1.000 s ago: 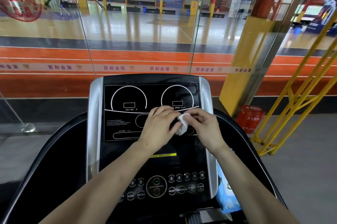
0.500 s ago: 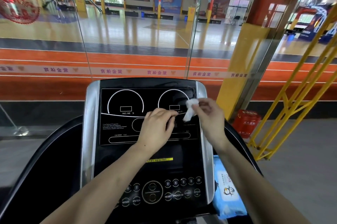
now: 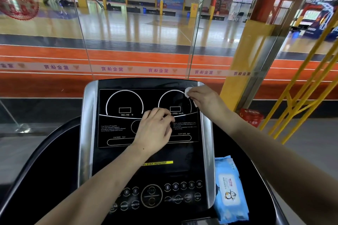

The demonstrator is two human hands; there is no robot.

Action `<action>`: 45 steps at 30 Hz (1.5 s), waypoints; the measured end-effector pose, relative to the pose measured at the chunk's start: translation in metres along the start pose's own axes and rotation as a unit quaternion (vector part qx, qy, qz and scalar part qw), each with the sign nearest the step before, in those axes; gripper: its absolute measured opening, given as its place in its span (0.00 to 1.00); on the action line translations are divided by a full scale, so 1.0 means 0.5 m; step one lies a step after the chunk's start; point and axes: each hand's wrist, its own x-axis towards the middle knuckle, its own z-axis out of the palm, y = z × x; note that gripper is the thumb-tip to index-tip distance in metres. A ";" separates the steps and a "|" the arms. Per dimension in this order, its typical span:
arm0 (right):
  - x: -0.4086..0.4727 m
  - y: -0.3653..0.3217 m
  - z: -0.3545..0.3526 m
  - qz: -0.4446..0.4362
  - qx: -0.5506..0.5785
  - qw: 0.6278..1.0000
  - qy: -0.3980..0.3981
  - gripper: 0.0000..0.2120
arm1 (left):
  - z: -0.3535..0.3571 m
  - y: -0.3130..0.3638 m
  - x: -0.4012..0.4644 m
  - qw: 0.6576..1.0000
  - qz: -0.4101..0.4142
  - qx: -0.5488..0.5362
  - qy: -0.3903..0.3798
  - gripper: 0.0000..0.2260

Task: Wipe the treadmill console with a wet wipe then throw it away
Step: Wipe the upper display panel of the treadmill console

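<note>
Since earlier frame, right hand (image 3: 204,96) carried wet wipe (image 3: 188,92) from console middle up to top right corner of treadmill console (image 3: 146,151); hands now apart. Wipe bunched under right fingers, pressed on glass by SPEED dial. Left hand (image 3: 155,129) loosely curled at display centre, holds nothing visible. Wiping judged just starting: rest of display and button panel left, then disposal. Wipes pack (image 3: 231,190) at console right edge. No bin identified.
</note>
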 end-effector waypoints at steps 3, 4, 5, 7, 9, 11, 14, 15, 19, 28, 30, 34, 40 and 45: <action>-0.043 -0.006 0.006 0.064 0.012 0.998 -0.025 0.11 | 0.006 -0.005 -0.001 1.000 -0.004 0.006 -0.009 0.11; -0.073 -0.011 0.014 0.095 0.006 0.994 -0.048 0.12 | 0.008 -0.007 -0.003 1.000 -0.004 0.005 -0.011 0.10; -0.104 -0.022 0.022 0.098 -0.003 0.993 -0.067 0.16 | 0.010 -0.010 -0.004 1.000 -0.006 0.004 -0.011 0.11; -0.149 -0.042 0.035 0.060 -0.021 0.995 -0.082 0.24 | 0.013 -0.015 -0.007 1.000 -0.008 0.008 -0.013 0.11; -0.126 -0.045 0.026 0.094 -0.009 0.992 -0.085 0.18 | 0.015 -0.020 -0.008 1.000 -0.008 0.012 -0.006 0.10; -0.068 -0.025 0.020 0.122 -0.013 0.990 -0.067 0.12 | 0.013 -0.021 -0.009 1.000 -0.001 0.019 0.003 0.10; -0.007 0.021 0.040 0.107 -0.038 0.993 -0.037 0.21 | 0.010 -0.016 -0.009 0.999 0.011 0.034 0.001 0.12; -0.010 0.022 0.044 0.102 -0.054 0.993 -0.034 0.23 | 0.009 -0.015 -0.010 0.999 0.017 0.036 -0.005 0.14; -0.123 -0.033 0.061 0.055 -0.065 0.996 -0.024 0.21 | 0.014 -0.013 -0.029 0.998 0.029 0.048 -0.028 0.17; -0.063 -0.009 0.038 0.090 -0.044 0.995 0.009 0.14 | 0.019 -0.005 -0.062 0.998 0.016 0.056 -0.019 0.15; -0.007 0.008 0.042 0.124 -0.034 0.991 0.027 0.13 | 0.019 -0.001 -0.067 0.998 0.022 0.060 -0.019 0.16; -0.100 -0.018 0.072 0.053 -0.052 0.996 0.042 0.17 | 0.024 -0.004 -0.086 0.997 0.019 0.070 -0.035 0.18; -0.277 -0.075 0.108 -0.036 -0.038 0.999 -0.005 0.17 | 0.027 0.000 -0.132 0.996 -0.012 0.074 -0.041 0.19; -0.104 -0.033 0.086 0.040 -0.062 0.995 0.066 0.17 | 0.028 0.011 -0.167 0.995 -0.038 0.082 -0.053 0.20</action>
